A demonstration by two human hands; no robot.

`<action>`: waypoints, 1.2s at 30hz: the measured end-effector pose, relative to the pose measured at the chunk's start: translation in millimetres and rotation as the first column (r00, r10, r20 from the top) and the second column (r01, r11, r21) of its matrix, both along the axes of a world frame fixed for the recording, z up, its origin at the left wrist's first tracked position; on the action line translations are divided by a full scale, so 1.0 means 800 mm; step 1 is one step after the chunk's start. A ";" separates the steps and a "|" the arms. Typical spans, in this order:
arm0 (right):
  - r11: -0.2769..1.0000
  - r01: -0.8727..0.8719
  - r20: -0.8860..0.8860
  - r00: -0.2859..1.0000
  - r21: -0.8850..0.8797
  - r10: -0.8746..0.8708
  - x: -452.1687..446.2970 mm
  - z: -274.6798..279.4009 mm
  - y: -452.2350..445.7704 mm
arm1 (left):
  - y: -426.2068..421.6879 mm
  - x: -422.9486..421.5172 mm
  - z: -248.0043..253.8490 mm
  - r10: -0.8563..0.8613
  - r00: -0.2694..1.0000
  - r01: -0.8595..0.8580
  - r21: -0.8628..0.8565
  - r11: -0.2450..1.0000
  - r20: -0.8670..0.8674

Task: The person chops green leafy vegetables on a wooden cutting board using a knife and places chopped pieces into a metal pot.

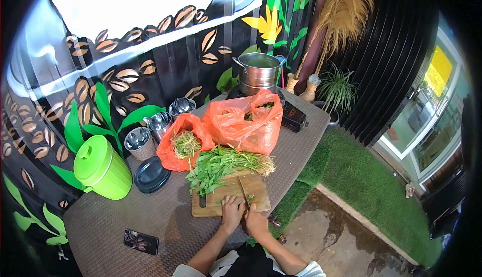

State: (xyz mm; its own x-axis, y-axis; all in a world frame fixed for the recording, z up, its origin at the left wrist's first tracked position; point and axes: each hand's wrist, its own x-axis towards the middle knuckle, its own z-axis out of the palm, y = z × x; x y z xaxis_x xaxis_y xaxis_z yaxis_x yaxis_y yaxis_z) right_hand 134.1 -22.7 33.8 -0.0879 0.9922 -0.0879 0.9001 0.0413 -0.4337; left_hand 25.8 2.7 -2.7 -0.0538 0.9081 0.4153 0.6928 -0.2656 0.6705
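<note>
A wooden cutting board [206, 208] lies near the table's front edge. My right hand [257, 223] is closed around the handle of a knife [242, 185], whose blade points away from me over the board. Beside it my left hand [232, 212] rests on the board with its fingers stretched forward; whether anything lies beneath them is hidden. Small green scraps [250, 197] sit by the blade. Across the board's far edge spreads a heap of leafy greens [216, 164], roots toward the right.
Behind the greens stand an orange bag of trimmings [163, 152] and a larger orange bag [243, 126]. A steel pot [258, 76] sits on a portable stove [293, 116]. Leftward are dark plates [151, 174], cutlery holders [139, 144], a green lidded bin [103, 169] and a phone [140, 242].
</note>
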 end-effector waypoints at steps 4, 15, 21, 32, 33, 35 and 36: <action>0.997 0.004 -0.072 0.997 -0.073 -0.009 0.008 0.009 0.019 | -0.005 -0.003 0.007 -0.038 0.998 0.040 0.068 0.997 -0.040; 0.983 -0.071 -0.099 0.994 -0.167 0.055 0.014 0.007 0.028 | 0.000 -0.006 -0.008 0.022 0.986 -0.002 -0.126 0.992 0.164; 0.996 0.004 -0.030 1.000 0.093 -0.001 -0.002 -0.012 0.003 | -0.001 -0.005 -0.010 0.027 0.992 -0.020 -0.062 0.998 0.122; 0.998 0.033 -0.104 0.994 -0.057 -0.039 -0.006 -0.013 0.015 | -0.005 -0.007 -0.014 0.027 0.993 -0.030 0.032 0.999 0.116; 0.999 -0.008 -0.133 0.991 -0.052 0.001 -0.001 -0.010 0.020 | -0.004 -0.009 -0.014 0.033 0.987 -0.022 -0.071 0.997 0.156; 0.998 -0.038 -0.129 0.991 -0.049 0.031 0.003 -0.004 0.017 | 0.000 -0.010 -0.013 0.043 0.981 -0.011 -0.166 0.986 0.191; 0.999 -0.026 -0.124 0.992 -0.029 0.022 0.001 0.010 0.005 | 0.000 -0.009 -0.012 0.048 0.937 0.010 -0.164 0.986 0.347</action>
State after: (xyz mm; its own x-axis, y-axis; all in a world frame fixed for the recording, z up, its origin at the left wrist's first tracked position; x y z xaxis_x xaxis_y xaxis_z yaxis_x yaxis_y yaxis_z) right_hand 134.9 -18.3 41.6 -0.1235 0.9868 -0.1053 0.8384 0.0470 -0.5430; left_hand 18.3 2.9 -11.9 -0.1864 0.9585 0.2156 0.4111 -0.1232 0.9032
